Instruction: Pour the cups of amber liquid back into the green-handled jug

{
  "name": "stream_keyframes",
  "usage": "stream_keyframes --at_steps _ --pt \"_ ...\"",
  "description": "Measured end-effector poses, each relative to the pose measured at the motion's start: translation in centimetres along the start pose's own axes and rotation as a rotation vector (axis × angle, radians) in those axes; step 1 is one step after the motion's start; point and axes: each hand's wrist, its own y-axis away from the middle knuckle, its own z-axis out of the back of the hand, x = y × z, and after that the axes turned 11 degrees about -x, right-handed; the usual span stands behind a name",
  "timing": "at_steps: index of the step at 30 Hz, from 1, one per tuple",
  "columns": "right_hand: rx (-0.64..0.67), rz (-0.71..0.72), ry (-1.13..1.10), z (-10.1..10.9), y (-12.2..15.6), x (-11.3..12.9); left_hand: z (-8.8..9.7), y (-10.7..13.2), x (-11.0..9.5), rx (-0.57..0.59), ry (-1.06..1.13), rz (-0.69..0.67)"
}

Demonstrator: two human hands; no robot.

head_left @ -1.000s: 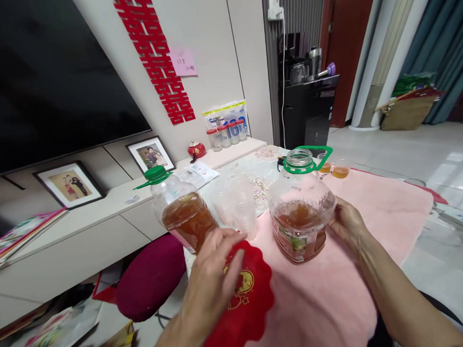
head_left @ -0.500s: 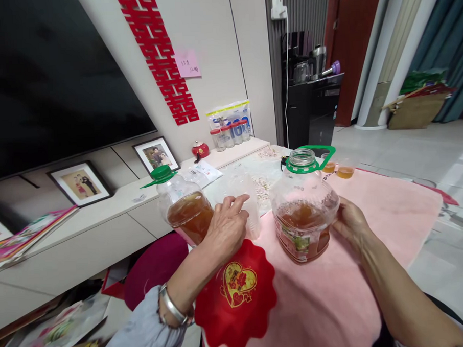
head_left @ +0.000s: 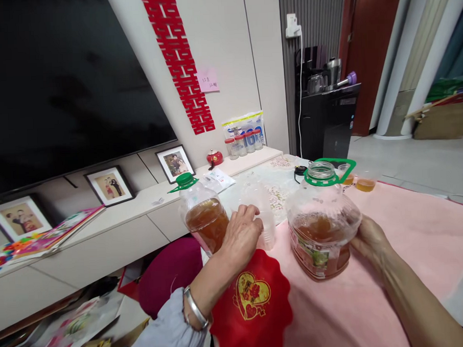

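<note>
My left hand [head_left: 243, 228] has its fingers bent over a stack of clear plastic cups [head_left: 269, 228], which it partly hides. Beside that hand, on the left, stands a large plastic jug [head_left: 208, 220] of brown liquid with a green cap. My right hand [head_left: 373, 241] is wrapped against the right side of a second jug [head_left: 320, 236]. This one is uncapped, with a green handle ring at its neck, and brown liquid fills its lower part. A red scalloped tray [head_left: 274, 320] with a gold heart lies below my left hand.
A pink cloth [head_left: 422, 237] covers the table. Small cups of amber liquid [head_left: 365, 185] stand behind the open jug. Glass jars with red lids [head_left: 241, 145] and framed photos [head_left: 109, 186] line the white cabinet. A magenta stool [head_left: 165, 273] is at the left.
The view has shifted, so everything sits lower and further right. My left fingers, straighter before, are now more curled over the cups. My right hand stays on the open jug.
</note>
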Motion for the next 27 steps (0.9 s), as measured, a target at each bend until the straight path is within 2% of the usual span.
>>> stream_keyframes --at_steps 4,10,17,23,27 --pt "-0.003 0.003 0.012 0.3 -0.3 -0.1 -0.1 -0.1 0.4 -0.005 0.01 0.039" --pt "0.005 0.0 0.02 -0.1 0.1 -0.2 -0.2 0.0 0.5 -0.017 -0.032 -0.059" --pt "-0.016 0.001 0.047 -0.7 0.8 0.0 0.2 0.3 0.4 -0.033 -0.039 -0.069" --pt "-0.049 -0.017 0.071 -2.0 2.3 0.7 2.0 0.9 0.5 -0.127 -0.011 -0.038" --pt "-0.066 -0.002 0.077 -2.6 3.0 1.0 4.0 2.5 0.5 -0.212 0.048 -0.028"
